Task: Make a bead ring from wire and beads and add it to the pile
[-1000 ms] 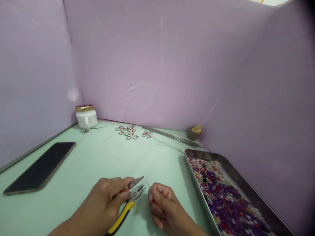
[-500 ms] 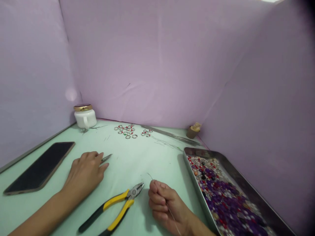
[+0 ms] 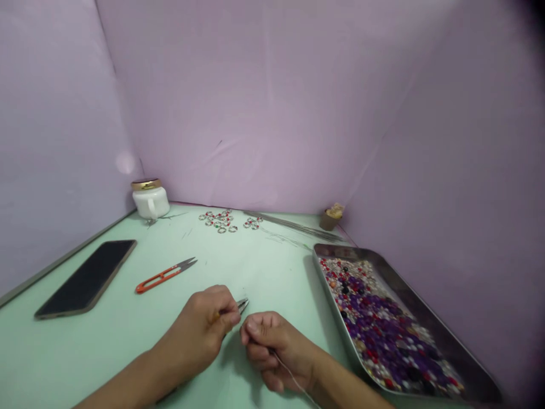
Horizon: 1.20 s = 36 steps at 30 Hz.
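Observation:
At the front middle of the table, my left hand [image 3: 202, 332] is closed over the pliers [image 3: 243, 305]. Only their metal jaws poke out past the fingers; most of the handles are hidden beneath the hand. Close beside the jaws, my right hand [image 3: 281, 346] pinches a thin wire [image 3: 293, 379] between thumb and fingers. The wire trails down past the palm toward the bottom edge, and its pinched end is hidden. Orange-handled thread snips [image 3: 164, 276] lie beyond my left hand, untouched.
A metal tray [image 3: 340, 335] of mixed beads [image 3: 378, 324] stands at the right. Beaded rings [image 3: 219, 221] and a bundle of wires [image 3: 298, 226] lie at the back. A phone [image 3: 87, 278], a lidded white jar [image 3: 151, 201] and a small brown pot [image 3: 330, 218] sit around the edges.
My left hand has left the snips and moved right and nearer, closing on the pliers. My right hand still pinches the wire, now right beside the left. The view has shifted slightly.

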### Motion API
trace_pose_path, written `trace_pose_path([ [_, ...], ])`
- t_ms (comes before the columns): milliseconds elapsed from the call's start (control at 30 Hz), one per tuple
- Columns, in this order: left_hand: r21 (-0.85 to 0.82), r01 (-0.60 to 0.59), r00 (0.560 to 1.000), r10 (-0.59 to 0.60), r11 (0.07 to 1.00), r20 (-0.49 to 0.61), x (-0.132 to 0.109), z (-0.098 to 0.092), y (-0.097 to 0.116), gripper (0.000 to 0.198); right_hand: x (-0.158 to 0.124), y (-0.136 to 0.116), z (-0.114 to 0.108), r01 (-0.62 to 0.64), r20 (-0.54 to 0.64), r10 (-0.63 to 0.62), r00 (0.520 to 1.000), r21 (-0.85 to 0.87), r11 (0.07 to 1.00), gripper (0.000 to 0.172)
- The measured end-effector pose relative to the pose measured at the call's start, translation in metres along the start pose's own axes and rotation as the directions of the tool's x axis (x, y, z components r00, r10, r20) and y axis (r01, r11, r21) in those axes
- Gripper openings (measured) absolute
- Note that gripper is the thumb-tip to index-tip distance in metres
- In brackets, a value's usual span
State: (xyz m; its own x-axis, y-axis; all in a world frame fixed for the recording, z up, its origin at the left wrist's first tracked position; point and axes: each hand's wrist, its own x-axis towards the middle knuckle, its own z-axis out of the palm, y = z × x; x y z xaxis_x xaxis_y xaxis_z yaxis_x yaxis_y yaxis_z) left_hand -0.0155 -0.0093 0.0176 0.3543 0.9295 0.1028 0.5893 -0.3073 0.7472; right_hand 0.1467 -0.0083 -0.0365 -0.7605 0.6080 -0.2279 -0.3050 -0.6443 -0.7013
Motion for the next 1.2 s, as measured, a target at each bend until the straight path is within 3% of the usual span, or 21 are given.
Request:
trace_pose_path([
  [100, 0.069, -0.044, 0.999, 0.045, 0.997, -0.006, 0.001, -0.006, 0.001, 0.019, -0.005, -0.001, 0.006, 0.082, -0.11, -0.094, 0.989, -0.113, 0.99, 0.022],
  [267, 0.373, 0.139, 0.989, -0.146, 0.917, -0.009, -0.015, -0.013, 0.005, 0.009, -0.019, -0.001, 0.003, 0.262, -0.332, -0.274, 0.903, -0.082, 0.962, 0.024],
  [367, 0.582, 0.109, 0.98, -0.186, 0.806, 0.074, -0.029, -0.007, -0.002, 0.024, -0.025, 0.001, -0.003, 0.291, -0.358, -0.286, 0.889, -0.042, 0.956, 0.025],
  [533, 0.597, 0.154, 0.953, -0.278, 0.787, 0.12, -0.033, 0.004, -0.003, 0.036, -0.027, 0.001, -0.008, 0.293, -0.339, -0.293, 0.894, -0.052, 0.955, 0.025],
  [633, 0.438, 0.232, 0.949, -0.301, 0.869, 0.094, -0.028, 0.005, -0.002, 0.029, -0.026, 0.0, -0.011, 0.289, -0.308, -0.287, 0.907, -0.042, 0.956, 0.024],
  [700, 0.151, 0.333, 0.92, -0.356, 0.931, 0.166, -0.023, 0.007, -0.008, 0.024, -0.027, -0.002, -0.014, 0.301, -0.297, -0.291, 0.91, -0.011, 0.954, 0.024],
  [733, -0.024, 0.409, 0.888, -0.392, 0.912, 0.241, -0.02, 0.009, -0.012, 0.022, -0.027, -0.002, -0.014, 0.309, -0.295, -0.294, 0.909, 0.004, 0.951, 0.024],
  [767, -0.188, 0.506, 0.838, -0.429, 0.842, 0.337, -0.018, 0.011, -0.016, 0.021, -0.027, -0.003, -0.015, 0.319, -0.297, -0.3, 0.907, 0.016, 0.948, 0.024],
  [833, -0.413, 0.685, 0.721, -0.48, 0.6, 0.499, -0.012, 0.019, -0.021, 0.018, -0.028, -0.004, -0.015, 0.33, -0.3, -0.308, 0.903, 0.026, 0.944, 0.024],
  [867, -0.47, 0.745, 0.667, -0.515, 0.472, 0.539, -0.01, 0.022, -0.022, 0.014, -0.028, -0.004, -0.014, 0.331, -0.301, -0.31, 0.902, 0.024, 0.943, 0.024],
  [933, -0.55, 0.781, 0.605, -0.575, 0.294, 0.551, -0.006, 0.029, -0.019, 0.004, -0.027, -0.004, -0.013, 0.325, -0.307, -0.309, 0.9, 0.002, 0.946, 0.024],
  [1033, -0.597, 0.776, 0.579, -0.606, 0.204, 0.546, -0.005, 0.033, -0.012, 0.008, -0.026, -0.001, -0.012, 0.317, -0.328, -0.315, 0.891, -0.05, 0.947, 0.025],
  [1200, -0.576, 0.797, 0.545, -0.627, 0.18, 0.558, -0.007, 0.035, -0.017, 0.009, -0.025, 0.002, -0.011, 0.307, -0.336, -0.32, 0.886, -0.092, 0.947, 0.025],
])
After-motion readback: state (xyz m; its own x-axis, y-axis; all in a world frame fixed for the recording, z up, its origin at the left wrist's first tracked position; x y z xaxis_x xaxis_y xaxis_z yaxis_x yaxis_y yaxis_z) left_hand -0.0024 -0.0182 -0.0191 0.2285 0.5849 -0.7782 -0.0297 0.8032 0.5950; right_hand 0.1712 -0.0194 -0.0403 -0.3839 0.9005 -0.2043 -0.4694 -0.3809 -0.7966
